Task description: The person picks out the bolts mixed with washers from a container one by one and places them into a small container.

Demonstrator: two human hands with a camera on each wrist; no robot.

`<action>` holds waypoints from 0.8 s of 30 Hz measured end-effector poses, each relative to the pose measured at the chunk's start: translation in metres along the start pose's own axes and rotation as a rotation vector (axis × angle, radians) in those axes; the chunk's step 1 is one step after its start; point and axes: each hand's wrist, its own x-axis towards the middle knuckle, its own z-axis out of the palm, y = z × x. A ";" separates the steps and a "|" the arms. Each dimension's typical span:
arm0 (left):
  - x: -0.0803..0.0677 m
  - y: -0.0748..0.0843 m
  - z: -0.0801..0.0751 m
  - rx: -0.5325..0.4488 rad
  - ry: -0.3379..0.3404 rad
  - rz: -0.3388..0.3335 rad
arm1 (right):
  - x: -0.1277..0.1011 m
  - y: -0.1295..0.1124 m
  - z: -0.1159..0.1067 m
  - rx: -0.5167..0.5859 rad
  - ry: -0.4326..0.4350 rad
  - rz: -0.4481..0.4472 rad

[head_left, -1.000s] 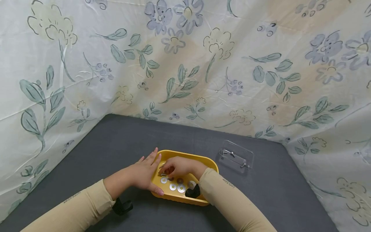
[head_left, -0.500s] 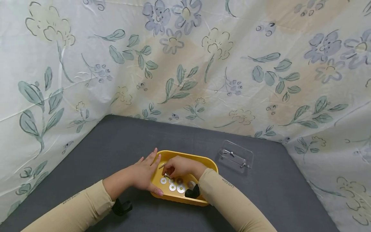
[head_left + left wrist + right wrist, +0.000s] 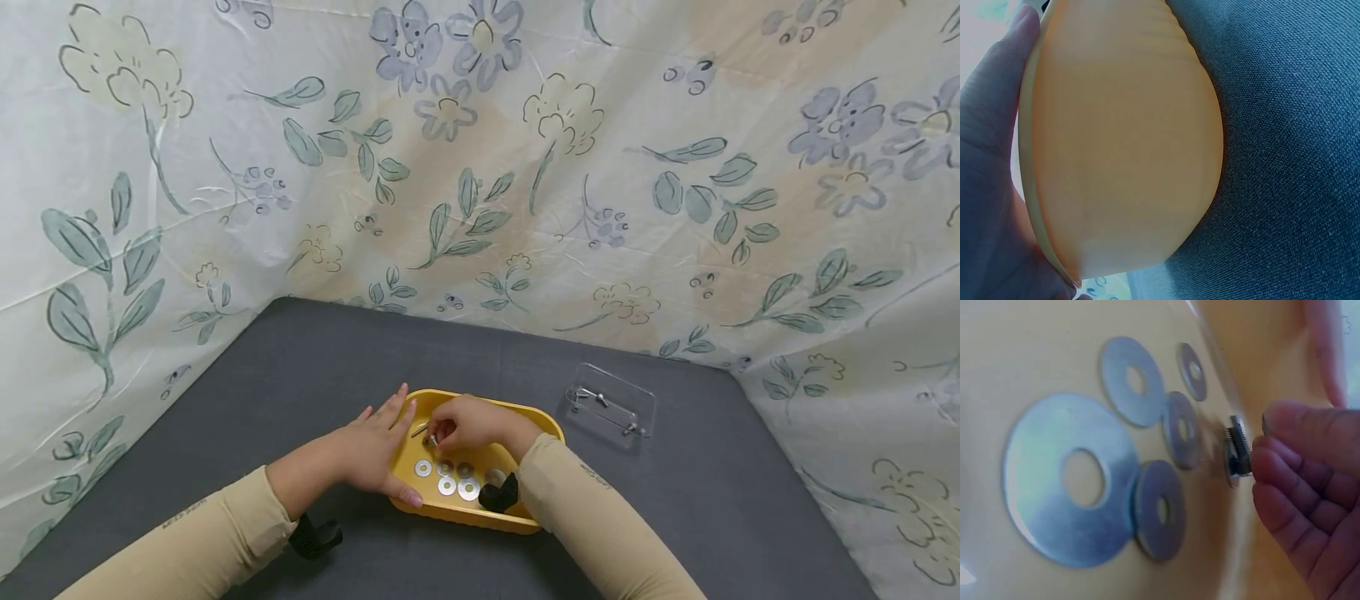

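Note:
A yellow plastic tray (image 3: 542,425) sits on the grey table and holds several flat steel washers (image 3: 447,484). My left hand (image 3: 372,451) rests flat against the tray's left wall (image 3: 1122,144), fingers straight, thumb at the near corner. My right hand (image 3: 459,425) hovers inside the tray and pinches a small threaded bolt (image 3: 1238,454) between thumb and fingertips, just above the washers (image 3: 1072,481). Another thin metal piece (image 3: 418,431) lies in the tray by the left hand's fingers.
A clear plastic lid or box (image 3: 612,403) with small metal parts lies on the table to the right of the tray. A flowered cloth (image 3: 480,167) walls in the grey table (image 3: 315,367) at the back and both sides.
My right hand has lifted slightly and moved toward the tray's far side, bringing the bolt up off the tray floor. The left hand has stayed put.

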 end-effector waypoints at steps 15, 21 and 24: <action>0.002 0.000 0.001 0.021 -0.006 -0.018 | -0.014 -0.005 -0.027 0.189 0.120 0.046; 0.003 -0.002 0.004 0.024 0.001 -0.019 | -0.021 -0.009 -0.041 0.212 0.145 0.033; 0.003 -0.003 0.004 0.026 -0.001 -0.023 | -0.024 -0.010 -0.046 0.219 0.147 0.034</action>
